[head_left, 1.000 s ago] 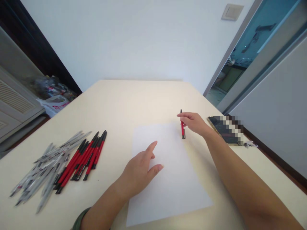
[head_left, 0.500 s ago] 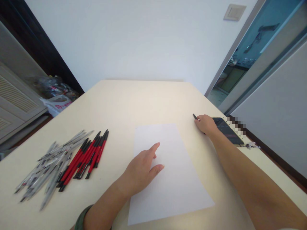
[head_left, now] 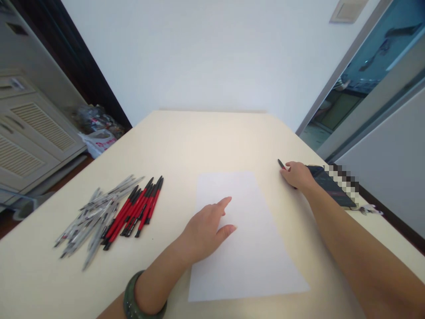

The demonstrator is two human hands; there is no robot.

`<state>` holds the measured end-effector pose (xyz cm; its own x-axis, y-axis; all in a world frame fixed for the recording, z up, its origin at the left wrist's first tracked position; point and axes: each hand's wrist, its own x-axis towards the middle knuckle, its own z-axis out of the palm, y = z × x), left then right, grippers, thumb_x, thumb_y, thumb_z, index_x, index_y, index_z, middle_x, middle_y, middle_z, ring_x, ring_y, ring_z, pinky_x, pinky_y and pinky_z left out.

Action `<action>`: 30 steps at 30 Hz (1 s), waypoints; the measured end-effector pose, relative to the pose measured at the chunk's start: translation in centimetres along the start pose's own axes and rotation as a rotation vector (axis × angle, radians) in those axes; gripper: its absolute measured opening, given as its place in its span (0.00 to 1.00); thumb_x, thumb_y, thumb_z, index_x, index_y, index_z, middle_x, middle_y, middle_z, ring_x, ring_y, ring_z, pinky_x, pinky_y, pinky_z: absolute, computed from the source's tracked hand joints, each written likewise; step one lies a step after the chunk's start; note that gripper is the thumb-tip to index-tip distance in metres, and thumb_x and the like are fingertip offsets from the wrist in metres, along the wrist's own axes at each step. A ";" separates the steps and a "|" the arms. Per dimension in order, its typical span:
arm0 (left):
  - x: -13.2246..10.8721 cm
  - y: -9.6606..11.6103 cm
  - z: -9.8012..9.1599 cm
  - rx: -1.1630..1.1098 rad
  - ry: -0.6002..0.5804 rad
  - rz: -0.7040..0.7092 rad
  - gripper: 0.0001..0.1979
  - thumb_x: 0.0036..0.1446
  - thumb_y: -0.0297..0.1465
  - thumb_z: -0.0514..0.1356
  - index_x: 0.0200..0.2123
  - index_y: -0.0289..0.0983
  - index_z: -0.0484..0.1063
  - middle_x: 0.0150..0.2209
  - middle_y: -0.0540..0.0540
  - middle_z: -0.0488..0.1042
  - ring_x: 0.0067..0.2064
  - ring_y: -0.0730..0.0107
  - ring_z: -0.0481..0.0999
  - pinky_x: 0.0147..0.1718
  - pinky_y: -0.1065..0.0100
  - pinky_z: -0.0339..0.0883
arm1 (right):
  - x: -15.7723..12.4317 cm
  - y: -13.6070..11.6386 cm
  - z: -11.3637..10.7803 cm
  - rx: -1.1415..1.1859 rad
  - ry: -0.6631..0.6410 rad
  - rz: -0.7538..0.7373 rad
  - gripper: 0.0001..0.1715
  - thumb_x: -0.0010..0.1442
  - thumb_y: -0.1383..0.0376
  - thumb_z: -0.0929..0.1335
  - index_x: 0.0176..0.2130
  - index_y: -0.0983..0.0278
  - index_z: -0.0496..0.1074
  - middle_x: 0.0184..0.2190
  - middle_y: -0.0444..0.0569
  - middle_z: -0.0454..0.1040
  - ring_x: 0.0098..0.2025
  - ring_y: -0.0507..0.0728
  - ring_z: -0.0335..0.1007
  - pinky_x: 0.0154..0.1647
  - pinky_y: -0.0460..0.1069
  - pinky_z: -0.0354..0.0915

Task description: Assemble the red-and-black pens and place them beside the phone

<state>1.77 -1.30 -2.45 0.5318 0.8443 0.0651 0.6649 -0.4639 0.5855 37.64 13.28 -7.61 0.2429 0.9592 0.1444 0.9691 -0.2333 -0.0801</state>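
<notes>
My left hand [head_left: 208, 232] rests over a blank white sheet of paper [head_left: 247, 270], its thumb and index finger stretched out and apart with nothing between them. Out to the right, my right hand [head_left: 297, 175] is closed on a pen [head_left: 281, 164] with a black end and a bit of red showing; the hand covers most of it. This hand is low at the tabletop, just left of a phone [head_left: 332, 188]. Left of the paper lie several red pens with black ends [head_left: 133, 210], beside a loose heap of clear-wrapped pens [head_left: 96, 217].
The cream table [head_left: 212, 137] meets a white wall [head_left: 212, 53]. A charm [head_left: 370, 209] hangs from the phone near the right edge. Plastic bags [head_left: 99, 139] stand on the floor at left before a cabinet [head_left: 36, 119]. A doorway opens at right.
The view has turned a little left, so everything sits further right in it. Both hands keep about the same places; more of the pen's red body shows at my right hand.
</notes>
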 end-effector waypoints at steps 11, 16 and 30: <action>-1.3 -7.3 -9.9 0.621 0.098 -0.684 0.15 0.51 0.39 0.47 0.28 0.38 0.69 0.31 0.41 0.73 0.34 0.55 0.71 0.29 0.60 0.61 | -4.7 -3.7 -3.4 0.075 0.312 -0.240 0.28 0.52 0.56 0.62 0.49 0.68 0.62 0.40 0.58 0.66 0.47 0.63 0.58 0.48 0.56 0.53; -2.5 -11.2 -9.6 0.601 0.038 -0.823 0.20 0.49 0.44 0.47 0.31 0.36 0.69 0.30 0.37 0.73 0.31 0.53 0.72 0.24 0.62 0.61 | -9.6 -8.5 -5.7 0.243 0.318 -0.509 0.20 0.53 0.58 0.62 0.44 0.64 0.65 0.38 0.54 0.66 0.44 0.61 0.60 0.46 0.56 0.55; -2.8 -11.6 -8.9 0.582 0.037 -0.763 0.20 0.49 0.45 0.45 0.30 0.37 0.70 0.32 0.37 0.74 0.35 0.50 0.71 0.30 0.58 0.61 | -11.5 -9.0 -3.8 0.385 0.307 -0.578 0.15 0.53 0.61 0.63 0.40 0.63 0.67 0.36 0.53 0.67 0.41 0.60 0.61 0.42 0.55 0.58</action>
<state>-12.07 4.06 -2.25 -0.1623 0.9772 -0.1366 0.9867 0.1623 -0.0115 26.24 3.73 -4.78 -0.2431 0.8114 0.5315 0.8762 0.4188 -0.2386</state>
